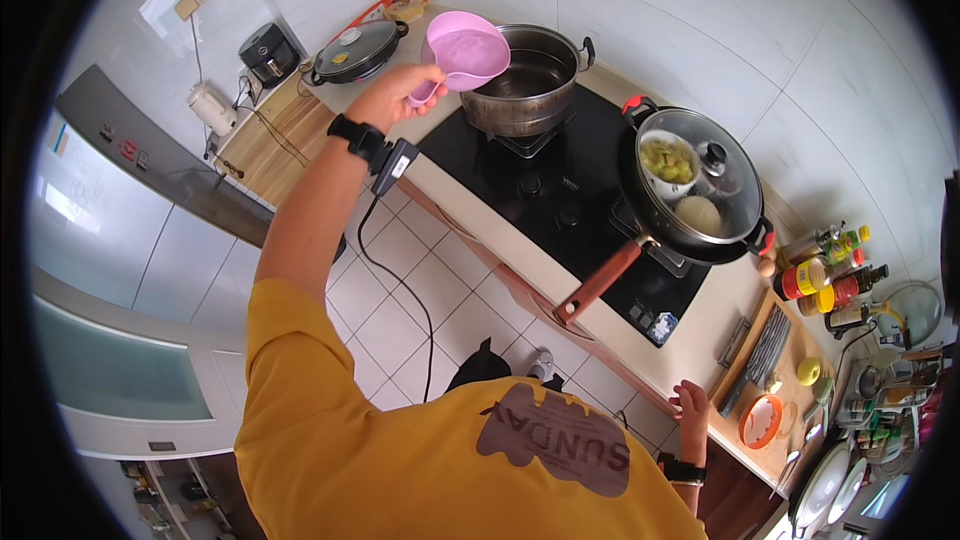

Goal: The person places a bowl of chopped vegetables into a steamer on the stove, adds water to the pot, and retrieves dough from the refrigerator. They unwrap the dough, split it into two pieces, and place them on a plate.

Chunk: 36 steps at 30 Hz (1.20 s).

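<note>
My left hand [405, 95] grips the short handle of a pink plastic water dipper [467, 48]. The dipper is at the left rim of a deep steel pot [520, 110], covering part of that rim; its inside looks wet, but I cannot tell how much it holds. The pot has no lid on and stands on the left burner of the black cooktop [540, 190]. Low on the right, my right hand [690, 402] hangs by the counter's front edge with its fingers loosely apart and nothing in them.
A lidded wok [705, 175] with a bowl of green food and a pale round item inside sits on the right burner; its wooden handle [605, 278] juts past the front. Seasoning bottles [812, 277], a cutting board [770, 340] and an orange-rimmed bowl [761, 421] lie rightward. A cable [395, 275] hangs from my left wrist.
</note>
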Each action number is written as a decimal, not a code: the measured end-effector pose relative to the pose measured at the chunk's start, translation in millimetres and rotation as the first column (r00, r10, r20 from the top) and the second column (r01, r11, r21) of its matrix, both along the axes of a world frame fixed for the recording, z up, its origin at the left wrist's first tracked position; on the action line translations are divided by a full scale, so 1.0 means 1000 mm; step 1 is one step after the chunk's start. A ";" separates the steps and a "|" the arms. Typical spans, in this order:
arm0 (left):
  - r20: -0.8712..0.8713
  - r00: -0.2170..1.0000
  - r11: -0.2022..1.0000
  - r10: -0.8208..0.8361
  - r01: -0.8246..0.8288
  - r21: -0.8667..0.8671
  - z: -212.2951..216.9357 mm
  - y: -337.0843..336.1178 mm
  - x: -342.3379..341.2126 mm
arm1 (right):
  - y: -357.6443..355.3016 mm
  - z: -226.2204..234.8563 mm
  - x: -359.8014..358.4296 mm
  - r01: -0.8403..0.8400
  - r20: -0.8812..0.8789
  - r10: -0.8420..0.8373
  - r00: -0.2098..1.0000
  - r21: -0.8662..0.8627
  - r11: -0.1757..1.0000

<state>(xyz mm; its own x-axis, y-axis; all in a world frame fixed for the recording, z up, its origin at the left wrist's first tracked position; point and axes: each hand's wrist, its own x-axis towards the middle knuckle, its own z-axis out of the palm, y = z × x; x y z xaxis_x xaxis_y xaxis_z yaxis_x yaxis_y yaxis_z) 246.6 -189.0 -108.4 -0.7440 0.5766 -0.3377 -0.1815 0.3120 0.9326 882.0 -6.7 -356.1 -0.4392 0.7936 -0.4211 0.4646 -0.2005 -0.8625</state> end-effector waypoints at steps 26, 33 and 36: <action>-0.638 0.530 0.828 -0.558 0.399 -0.393 -0.035 0.075 -0.214 | -0.204 0.005 -0.159 0.560 0.076 -0.561 0.824 0.033 0.828; -0.890 0.071 0.878 -0.451 0.217 -0.427 -0.038 0.057 -0.192 | -0.203 0.017 -0.180 0.543 0.119 -0.547 0.829 0.061 0.837; -0.911 0.036 0.877 -0.411 0.288 -0.384 -0.041 0.052 -0.187 | -0.199 0.017 -0.187 0.508 0.123 -0.512 0.850 0.064 0.859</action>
